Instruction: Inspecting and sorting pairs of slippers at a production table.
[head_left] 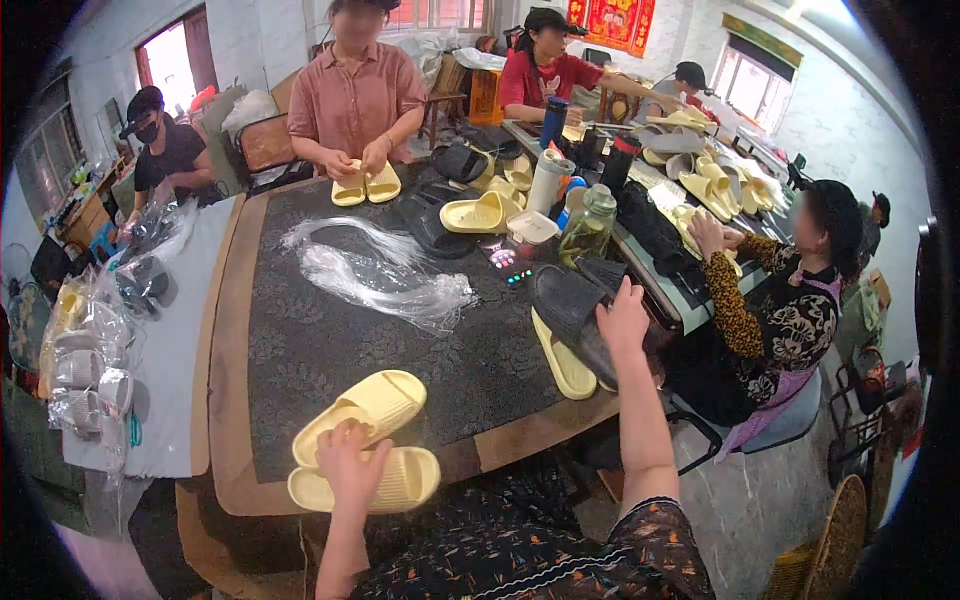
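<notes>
Near the table's front edge, my left hand [352,465] lies over a pair of pale yellow slide slippers. Its fingers curl at the inner edge of the upper slipper [385,402], and the lower slipper [408,480] sits under the palm side. Out to the right, my right hand [624,318] reaches to a dark slide slipper [600,270] and grips its edge; part of that slipper is hidden by the fingers. Another black slipper [560,298] lies against it. Just below, a single yellow slipper [562,358] rests along the table edge.
A bundle of clear plastic strands [400,285] lies mid-table. Beyond are more slippers [475,213], a white tumbler [548,182] and a green bottle [592,225]. A person opposite handles yellow slippers [366,187]; another person [790,290] sits close on the right. Bagged slippers [85,365] lie left.
</notes>
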